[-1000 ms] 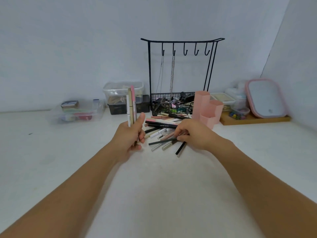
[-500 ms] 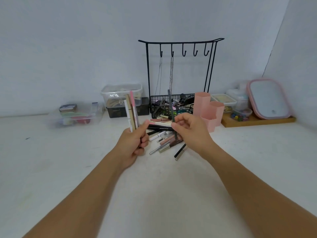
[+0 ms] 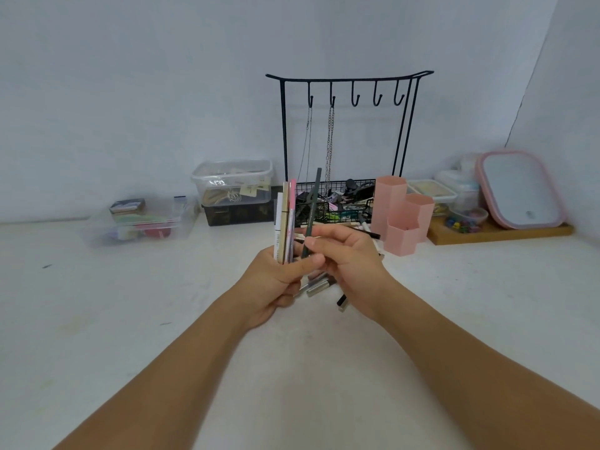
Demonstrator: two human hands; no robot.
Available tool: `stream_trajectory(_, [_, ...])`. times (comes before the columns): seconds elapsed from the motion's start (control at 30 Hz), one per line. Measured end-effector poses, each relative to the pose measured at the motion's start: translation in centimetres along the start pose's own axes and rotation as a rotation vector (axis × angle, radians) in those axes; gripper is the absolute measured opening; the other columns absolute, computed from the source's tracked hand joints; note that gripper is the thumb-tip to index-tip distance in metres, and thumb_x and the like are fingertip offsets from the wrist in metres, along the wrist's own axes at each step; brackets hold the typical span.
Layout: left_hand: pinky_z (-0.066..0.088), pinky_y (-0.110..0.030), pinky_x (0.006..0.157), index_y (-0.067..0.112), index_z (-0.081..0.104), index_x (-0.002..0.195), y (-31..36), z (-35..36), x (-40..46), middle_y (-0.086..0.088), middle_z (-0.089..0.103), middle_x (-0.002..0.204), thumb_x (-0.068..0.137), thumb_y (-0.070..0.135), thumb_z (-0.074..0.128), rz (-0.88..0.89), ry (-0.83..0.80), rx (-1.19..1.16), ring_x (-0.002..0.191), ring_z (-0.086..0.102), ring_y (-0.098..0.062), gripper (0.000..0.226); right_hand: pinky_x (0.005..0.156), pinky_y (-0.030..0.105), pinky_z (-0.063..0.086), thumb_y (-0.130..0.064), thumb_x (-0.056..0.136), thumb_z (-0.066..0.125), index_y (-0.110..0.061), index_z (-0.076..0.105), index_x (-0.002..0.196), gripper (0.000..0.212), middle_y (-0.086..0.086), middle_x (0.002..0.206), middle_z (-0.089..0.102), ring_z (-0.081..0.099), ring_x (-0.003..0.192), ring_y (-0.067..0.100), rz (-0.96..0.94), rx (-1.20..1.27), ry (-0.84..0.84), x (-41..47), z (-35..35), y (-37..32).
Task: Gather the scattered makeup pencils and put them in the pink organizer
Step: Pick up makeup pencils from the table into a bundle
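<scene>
Right hand [image 3: 349, 254] brought dark pencil [image 3: 312, 209] against left hand [image 3: 271, 284] bundle [image 3: 285, 219].

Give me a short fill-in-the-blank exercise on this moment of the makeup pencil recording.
1. The left hand holds a bundle of pencils pointing ____.
2. The dark green pencil is pinched by the ____ hand.
3. The pink organizer stands to the ____ of the black wire basket.
4. Two chains hang from the hooks of the ____ rack.

Missing words: up; right; right; black
</scene>
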State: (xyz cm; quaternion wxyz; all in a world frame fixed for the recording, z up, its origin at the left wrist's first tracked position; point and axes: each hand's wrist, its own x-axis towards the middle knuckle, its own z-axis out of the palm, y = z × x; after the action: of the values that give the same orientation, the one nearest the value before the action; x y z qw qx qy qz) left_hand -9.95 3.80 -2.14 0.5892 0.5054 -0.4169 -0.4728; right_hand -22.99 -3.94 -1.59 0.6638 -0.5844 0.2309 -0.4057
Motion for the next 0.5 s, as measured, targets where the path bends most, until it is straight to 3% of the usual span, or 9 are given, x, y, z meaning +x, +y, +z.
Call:
stream_trajectory(0.07, [0.023,-0.016,0.034,0.014,0.057,0.082,-0.03,-0.02,-0.04,0.004,0.045,0.053,0.069,0.017,0.085,0.010,-0.016,0.052,0.038,0.030,-0.006,0.031,0.089,0.049,0.053,-0.002,0.086,0.074,-0.003,0.074,0.101,0.016,0.018,0.102,0.076,0.066,0.090,0.031,0.016,-0.001,-0.021,-0.15,0.19,0.04])
stream_trajectory(0.2, [0.024,-0.018,0.035,0.014,0.057,0.080,-0.18,0.12,0.13,0.004,0.045,0.051,0.083,0.003,0.077,0.003,0.033,0.107,0.038,0.032,-0.007,0.023,0.089,0.045,0.057,-0.002,0.083,0.077,0.002,0.074,0.097,0.015,0.025,0.108,0.073,0.069,0.093,0.035,0.007,-0.068,-0.001,-0.05,0.67,0.30])
stream_trajectory(0.3, [0.025,-0.017,0.036,0.011,0.057,0.082,-0.20,0.12,0.20,0.002,0.049,0.051,0.093,0.008,0.065,0.008,0.067,0.142,0.040,0.038,-0.011,0.014,0.077,0.037,0.061,-0.005,0.082,0.078,0.001,0.075,0.090,0.011,0.022,0.096,0.076,0.072,0.083,0.034,-0.005,-0.139,0.004,-0.19,0.88,0.18])
stream_trajectory(0.37, [0.035,-0.019,0.037,0.009,0.063,0.084,-0.15,0.07,0.13,-0.004,0.057,0.057,0.095,0.012,0.064,0.017,0.072,0.162,0.047,0.056,-0.020,0.012,0.064,0.031,0.058,-0.008,0.084,0.077,-0.003,0.077,0.084,0.004,0.023,0.085,0.074,0.065,0.063,0.024,-0.020,-0.184,-0.026,-0.46,0.95,-0.04])
stream_trajectory(0.43, [0.045,-0.024,0.040,0.008,0.070,0.094,-0.07,0.18,-0.02,-0.007,0.063,0.064,0.097,0.017,0.064,0.014,0.058,0.158,0.061,0.069,-0.027,0.012,0.059,0.034,0.054,-0.010,0.087,0.076,-0.005,0.077,0.082,0.007,0.030,0.082,0.069,0.057,0.054,0.021,-0.037,-0.249,-0.042,-0.71,1.04,-0.27])
stream_trajectory(0.5, [0.047,-0.026,0.041,0.007,0.069,0.099,0.00,0.26,-0.03,-0.008,0.063,0.063,0.097,0.022,0.064,0.018,0.067,0.141,0.061,0.069,-0.025,0.015,0.056,0.034,0.055,-0.010,0.088,0.075,-0.004,0.076,0.082,0.009,0.026,0.077,0.069,0.059,0.051,0.023,-0.077,-0.254,-0.045,-0.63,0.95,-0.46])
